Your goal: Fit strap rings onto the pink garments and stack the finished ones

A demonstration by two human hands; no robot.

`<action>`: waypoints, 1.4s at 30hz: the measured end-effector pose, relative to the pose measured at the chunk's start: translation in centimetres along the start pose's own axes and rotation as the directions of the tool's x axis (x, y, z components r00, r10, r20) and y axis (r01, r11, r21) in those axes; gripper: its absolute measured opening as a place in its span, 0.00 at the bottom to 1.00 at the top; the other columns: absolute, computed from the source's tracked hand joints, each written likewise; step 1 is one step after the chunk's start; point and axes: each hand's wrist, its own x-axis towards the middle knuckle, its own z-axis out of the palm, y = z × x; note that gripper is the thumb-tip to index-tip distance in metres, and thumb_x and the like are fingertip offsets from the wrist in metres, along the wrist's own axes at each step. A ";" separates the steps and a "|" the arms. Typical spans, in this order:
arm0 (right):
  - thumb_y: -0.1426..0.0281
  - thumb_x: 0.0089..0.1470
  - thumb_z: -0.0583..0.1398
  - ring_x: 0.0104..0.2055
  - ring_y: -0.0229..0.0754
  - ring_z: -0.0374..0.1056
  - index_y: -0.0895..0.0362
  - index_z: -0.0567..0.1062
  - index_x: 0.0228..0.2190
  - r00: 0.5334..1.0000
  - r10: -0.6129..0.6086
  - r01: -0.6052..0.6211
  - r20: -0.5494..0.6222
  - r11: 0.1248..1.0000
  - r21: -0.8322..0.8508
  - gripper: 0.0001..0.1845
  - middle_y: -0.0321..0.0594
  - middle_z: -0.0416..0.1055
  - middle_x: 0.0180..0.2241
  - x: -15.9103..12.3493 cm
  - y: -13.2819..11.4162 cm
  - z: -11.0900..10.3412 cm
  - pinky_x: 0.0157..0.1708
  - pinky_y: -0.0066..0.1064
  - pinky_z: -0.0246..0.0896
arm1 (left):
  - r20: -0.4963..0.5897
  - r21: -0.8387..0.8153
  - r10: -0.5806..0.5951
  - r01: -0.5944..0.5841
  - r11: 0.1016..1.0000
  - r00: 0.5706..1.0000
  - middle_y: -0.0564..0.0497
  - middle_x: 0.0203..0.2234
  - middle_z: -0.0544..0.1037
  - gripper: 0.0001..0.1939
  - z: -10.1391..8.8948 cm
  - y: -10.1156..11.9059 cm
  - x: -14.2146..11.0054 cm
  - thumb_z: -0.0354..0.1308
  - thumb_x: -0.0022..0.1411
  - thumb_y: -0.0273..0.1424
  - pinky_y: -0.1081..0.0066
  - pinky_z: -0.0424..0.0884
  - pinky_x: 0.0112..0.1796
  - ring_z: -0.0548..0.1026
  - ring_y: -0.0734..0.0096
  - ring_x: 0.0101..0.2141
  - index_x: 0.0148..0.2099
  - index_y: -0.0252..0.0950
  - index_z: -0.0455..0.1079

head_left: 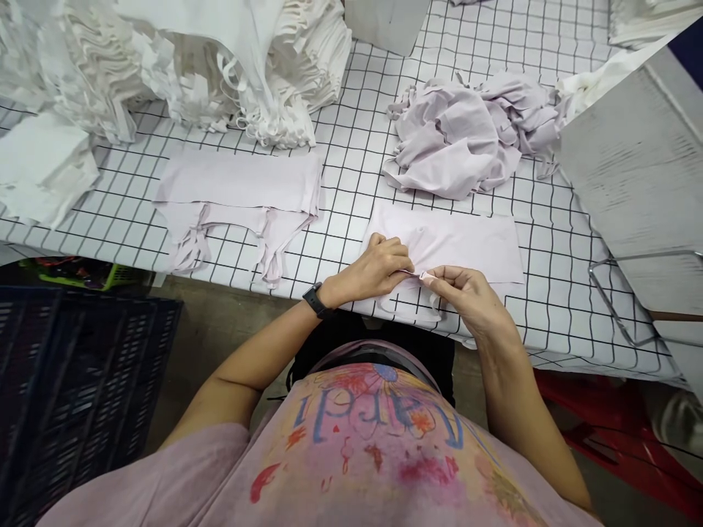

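Note:
A pale lilac strappy top [477,241] lies flat on the grid-patterned tablecloth in front of me, puckered where my fingers pull at it. My left hand [384,265] wears a black watch on the wrist and pinches the fabric near the lower edge. Close beside it, my right hand [472,296] is closed in a pinch at the same edge, with a small whitish bit at the fingertips that is too small to name. To the left lies a neat stack of matching lilac tops [236,183], straps hanging toward me.
Beyond the top sits a loose heap of lilac garments [450,139]. Tall piles of white garments [296,58] stand at the back left. A grey panel [637,161] and a bent metal wire [609,307] are at right. Dark crates [82,380] and a red stool [615,432] flank me.

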 end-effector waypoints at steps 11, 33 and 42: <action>0.53 0.41 0.72 0.20 0.29 0.47 0.58 0.72 0.21 0.987 0.107 -0.108 0.121 0.994 0.001 0.23 0.29 0.57 0.19 0.3 -0.4 0.5 0.19 0.25 0.44 | -0.026 0.086 0.130 -0.127 0.988 0.991 0.49 0.34 0.77 0.11 -0.3 0.6 0.1 0.53 0.70 0.26 0.60 0.57 0.45 0.69 0.64 0.41 0.37 0.35 0.74; 0.57 0.35 0.73 0.21 0.28 0.41 0.57 0.66 0.14 0.972 0.152 -0.165 0.179 0.984 0.062 0.24 0.29 0.52 0.17 1.3 -0.8 0.2 0.19 0.27 0.30 | -0.053 0.140 0.172 -0.164 0.977 0.984 0.50 0.32 0.78 0.12 -0.4 0.7 0.1 0.52 0.70 0.24 0.59 0.58 0.44 0.69 0.64 0.39 0.35 0.36 0.74; 0.57 0.34 0.73 0.20 0.28 0.40 0.57 0.67 0.14 0.974 0.153 -0.165 0.168 0.985 0.058 0.23 0.29 0.53 0.17 1.5 -1.0 0.3 0.19 0.28 0.28 | -0.069 0.119 0.118 -0.109 0.987 0.991 0.50 0.31 0.79 0.12 -0.2 0.7 0.1 0.52 0.68 0.24 0.59 0.59 0.45 0.70 0.64 0.39 0.32 0.36 0.73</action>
